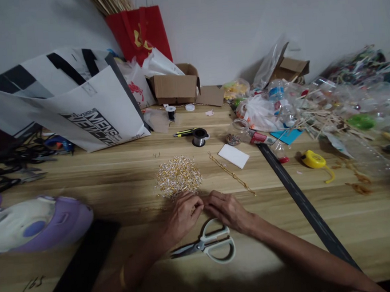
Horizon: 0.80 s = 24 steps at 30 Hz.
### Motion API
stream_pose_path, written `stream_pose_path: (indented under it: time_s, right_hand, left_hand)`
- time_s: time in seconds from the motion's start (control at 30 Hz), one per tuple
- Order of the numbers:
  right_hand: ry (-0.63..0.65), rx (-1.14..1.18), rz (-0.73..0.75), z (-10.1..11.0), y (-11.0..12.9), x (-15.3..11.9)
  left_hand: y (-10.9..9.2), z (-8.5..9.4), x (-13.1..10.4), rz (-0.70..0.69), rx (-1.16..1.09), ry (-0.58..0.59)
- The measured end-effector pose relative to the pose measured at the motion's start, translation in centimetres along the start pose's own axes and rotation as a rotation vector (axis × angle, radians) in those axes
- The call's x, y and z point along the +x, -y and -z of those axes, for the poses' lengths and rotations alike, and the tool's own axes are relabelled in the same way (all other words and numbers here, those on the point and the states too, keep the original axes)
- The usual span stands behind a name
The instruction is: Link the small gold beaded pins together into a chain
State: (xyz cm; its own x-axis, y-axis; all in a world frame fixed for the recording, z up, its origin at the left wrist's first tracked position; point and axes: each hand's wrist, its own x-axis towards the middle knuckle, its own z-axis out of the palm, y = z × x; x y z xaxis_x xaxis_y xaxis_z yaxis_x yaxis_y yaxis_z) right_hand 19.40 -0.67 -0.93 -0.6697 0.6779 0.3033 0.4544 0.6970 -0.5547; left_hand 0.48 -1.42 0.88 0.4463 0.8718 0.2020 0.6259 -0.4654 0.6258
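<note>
My left hand (183,214) and my right hand (229,209) meet fingertip to fingertip above the table. Both are closed in a pinch; anything between the fingers is too small to make out. Right behind my left hand lies a heap of gold and clear beads (179,176), its near edge partly hidden by the knuckles. A gold beaded chain (232,172) stretches diagonally to the right of the heap. Closer to my body, below the hands, grey-handled scissors (205,243) lie with blades pointing left. A faint thin strand (151,208) rests left of my left hand.
Behind the beads stand a wire spool (199,137) and a white card (233,155). At right lie a yellow tape measure (313,159), a dark strip (305,200) and piled plastic bottles. A white paper bag (95,110), scissors and a purple-white object (43,223) occupy the left.
</note>
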Motion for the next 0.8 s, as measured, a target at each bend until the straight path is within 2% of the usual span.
stream_pose_path:
  time_s: [0.23,0.43,0.57,0.8]
  right_hand:
    - [-0.1,0.109,-0.023,-0.4,-0.5,-0.3]
    - [-0.202,0.208,-0.131,-1.1,-1.6,-0.7]
    - [-0.224,0.269,-0.204,-1.5,-2.1,-0.7]
    - [-0.213,0.287,-0.236,-1.7,-2.1,-0.7]
  left_hand:
    - [0.9,-0.7,0.2,0.062,-0.114,-0.057]
    - [2.4,0.4,0.4,0.096,-0.17,-0.101]
    - [2.9,0.8,0.4,0.045,-0.086,-0.032]
    - [2.1,-0.4,-0.3,-0.113,0.186,0.143]
